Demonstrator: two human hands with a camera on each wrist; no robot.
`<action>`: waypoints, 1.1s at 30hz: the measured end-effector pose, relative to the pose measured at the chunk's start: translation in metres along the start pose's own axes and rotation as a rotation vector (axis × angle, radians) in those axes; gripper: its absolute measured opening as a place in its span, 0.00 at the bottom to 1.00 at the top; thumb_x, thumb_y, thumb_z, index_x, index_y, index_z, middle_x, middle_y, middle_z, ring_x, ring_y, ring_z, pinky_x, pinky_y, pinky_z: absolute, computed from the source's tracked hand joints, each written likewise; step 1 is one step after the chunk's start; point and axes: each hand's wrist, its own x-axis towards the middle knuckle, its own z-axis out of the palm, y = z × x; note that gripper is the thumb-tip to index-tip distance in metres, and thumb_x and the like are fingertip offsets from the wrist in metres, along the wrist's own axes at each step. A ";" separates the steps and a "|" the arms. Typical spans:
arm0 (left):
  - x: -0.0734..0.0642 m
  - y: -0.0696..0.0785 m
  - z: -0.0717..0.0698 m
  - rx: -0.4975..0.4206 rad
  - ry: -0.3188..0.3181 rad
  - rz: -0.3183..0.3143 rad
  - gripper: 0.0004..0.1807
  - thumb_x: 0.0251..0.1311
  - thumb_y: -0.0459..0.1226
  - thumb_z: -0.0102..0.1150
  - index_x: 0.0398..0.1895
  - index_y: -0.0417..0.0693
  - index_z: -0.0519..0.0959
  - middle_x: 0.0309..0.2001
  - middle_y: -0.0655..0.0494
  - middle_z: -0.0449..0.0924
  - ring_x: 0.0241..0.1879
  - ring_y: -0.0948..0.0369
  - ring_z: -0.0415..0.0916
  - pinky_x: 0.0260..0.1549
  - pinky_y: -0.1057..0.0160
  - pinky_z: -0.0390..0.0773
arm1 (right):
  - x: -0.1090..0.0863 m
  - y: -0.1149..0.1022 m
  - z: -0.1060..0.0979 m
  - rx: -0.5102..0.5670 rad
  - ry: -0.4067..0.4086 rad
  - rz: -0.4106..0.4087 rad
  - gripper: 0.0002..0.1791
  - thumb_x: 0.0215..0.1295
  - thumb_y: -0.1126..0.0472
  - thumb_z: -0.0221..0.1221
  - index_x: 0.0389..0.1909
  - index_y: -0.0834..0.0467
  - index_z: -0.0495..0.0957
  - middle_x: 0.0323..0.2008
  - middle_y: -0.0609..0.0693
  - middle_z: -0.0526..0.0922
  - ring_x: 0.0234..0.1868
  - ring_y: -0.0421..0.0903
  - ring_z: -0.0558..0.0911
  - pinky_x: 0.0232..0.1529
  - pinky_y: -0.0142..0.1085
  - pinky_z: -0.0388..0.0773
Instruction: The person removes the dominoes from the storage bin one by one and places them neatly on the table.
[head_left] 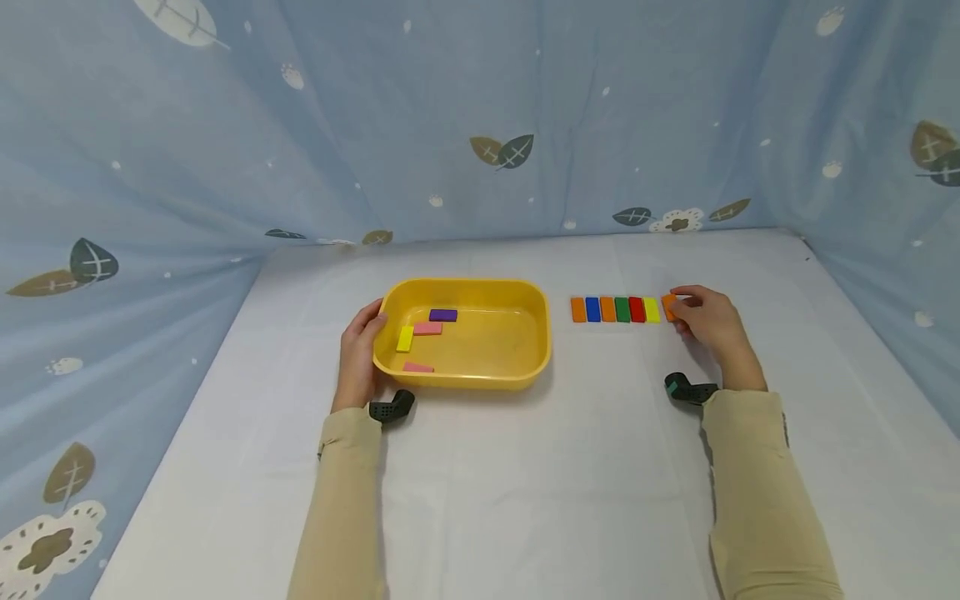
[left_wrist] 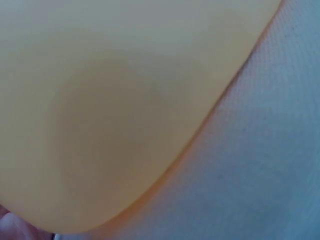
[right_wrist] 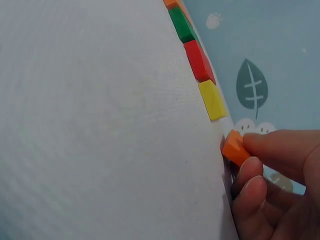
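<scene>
My left hand [head_left: 357,354] grips the left wall of a yellow plastic basin [head_left: 536,358], thumb at the rim. In the left wrist view the basin wall [left_wrist: 125,125] fills most of the picture. Between thumb and fingers, my right hand [head_left: 708,321] pinches an orange block [right_wrist: 236,148] at the right end of a row. A small gap parts it from the yellow block [right_wrist: 213,100]. Leftward in the row come a red block [head_left: 637,309], a green block [head_left: 622,309], an orange block [head_left: 607,309], a blue block [head_left: 593,309] and another orange block [head_left: 578,309].
Inside the basin lie a purple block [head_left: 443,315], a yellow block [head_left: 405,339] and two pink blocks, one [head_left: 428,329] near the purple and one [head_left: 417,367] by the front wall. A white cloth [head_left: 525,483] covers the table; a blue patterned curtain [head_left: 420,108] hangs behind.
</scene>
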 end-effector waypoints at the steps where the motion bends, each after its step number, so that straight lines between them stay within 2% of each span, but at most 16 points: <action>1: 0.000 0.000 0.000 -0.017 -0.010 0.004 0.22 0.61 0.46 0.50 0.58 0.55 0.68 0.58 0.55 0.66 0.55 0.54 0.67 0.48 0.59 0.73 | 0.000 0.000 0.000 -0.001 -0.001 0.003 0.26 0.66 0.52 0.46 0.61 0.61 0.61 0.46 0.62 0.69 0.29 0.49 0.75 0.20 0.25 0.71; 4: 0.000 0.001 -0.001 -0.057 -0.025 -0.002 0.23 0.60 0.46 0.51 0.58 0.54 0.68 0.58 0.54 0.66 0.55 0.52 0.67 0.47 0.57 0.73 | 0.001 0.001 -0.002 0.010 -0.024 0.015 0.26 0.67 0.54 0.45 0.62 0.61 0.60 0.45 0.62 0.68 0.29 0.49 0.75 0.20 0.23 0.72; 8: 0.000 0.002 -0.002 -0.059 -0.024 -0.010 0.23 0.60 0.46 0.51 0.59 0.54 0.67 0.58 0.54 0.65 0.55 0.52 0.67 0.46 0.57 0.73 | 0.001 0.001 -0.007 0.014 -0.091 0.034 0.26 0.67 0.57 0.43 0.64 0.62 0.56 0.49 0.64 0.65 0.30 0.49 0.75 0.22 0.22 0.72; 11: -0.001 0.002 -0.002 -0.058 -0.020 -0.012 0.23 0.60 0.46 0.51 0.59 0.54 0.67 0.58 0.54 0.66 0.55 0.52 0.67 0.46 0.57 0.73 | 0.001 0.000 -0.009 -0.054 -0.143 0.017 0.28 0.65 0.60 0.45 0.65 0.61 0.54 0.53 0.65 0.62 0.33 0.50 0.74 0.27 0.25 0.73; 13: -0.001 0.001 -0.002 -0.061 -0.021 -0.015 0.23 0.60 0.46 0.51 0.59 0.54 0.67 0.58 0.54 0.65 0.55 0.51 0.66 0.46 0.57 0.73 | 0.001 0.000 -0.009 -0.112 -0.169 -0.004 0.29 0.62 0.62 0.47 0.65 0.61 0.54 0.55 0.66 0.61 0.35 0.52 0.72 0.33 0.31 0.74; 15: -0.001 0.000 -0.002 -0.066 -0.021 -0.019 0.23 0.60 0.46 0.51 0.59 0.53 0.67 0.58 0.53 0.65 0.55 0.51 0.66 0.47 0.57 0.73 | 0.001 0.001 -0.008 -0.167 -0.185 -0.019 0.30 0.60 0.63 0.48 0.65 0.62 0.54 0.55 0.67 0.60 0.41 0.56 0.69 0.40 0.42 0.74; 17: -0.001 -0.002 -0.001 -0.068 -0.022 -0.020 0.23 0.60 0.46 0.51 0.59 0.53 0.67 0.58 0.53 0.65 0.55 0.51 0.66 0.47 0.57 0.73 | 0.002 0.002 -0.006 -0.196 -0.191 -0.026 0.30 0.60 0.63 0.48 0.64 0.62 0.55 0.56 0.68 0.59 0.47 0.60 0.65 0.48 0.52 0.68; 19: 0.000 -0.004 -0.001 -0.059 -0.023 -0.017 0.23 0.60 0.46 0.51 0.59 0.54 0.67 0.58 0.54 0.65 0.55 0.51 0.66 0.47 0.57 0.73 | 0.003 0.003 -0.006 -0.224 -0.192 -0.028 0.30 0.60 0.62 0.49 0.64 0.62 0.55 0.56 0.68 0.59 0.52 0.63 0.61 0.53 0.59 0.61; 22: 0.001 -0.007 -0.001 -0.036 -0.020 -0.012 0.24 0.60 0.48 0.51 0.59 0.55 0.67 0.58 0.54 0.65 0.55 0.53 0.67 0.46 0.59 0.74 | 0.004 0.004 -0.006 -0.254 -0.196 -0.031 0.31 0.61 0.59 0.49 0.64 0.61 0.55 0.57 0.69 0.58 0.54 0.65 0.58 0.54 0.62 0.56; 33: 0.000 0.003 0.001 -0.071 -0.029 -0.027 0.24 0.60 0.46 0.51 0.59 0.53 0.66 0.58 0.53 0.64 0.56 0.51 0.65 0.48 0.56 0.72 | 0.005 0.002 -0.007 -0.215 -0.194 -0.055 0.31 0.61 0.59 0.50 0.64 0.60 0.55 0.57 0.68 0.59 0.54 0.65 0.58 0.53 0.62 0.56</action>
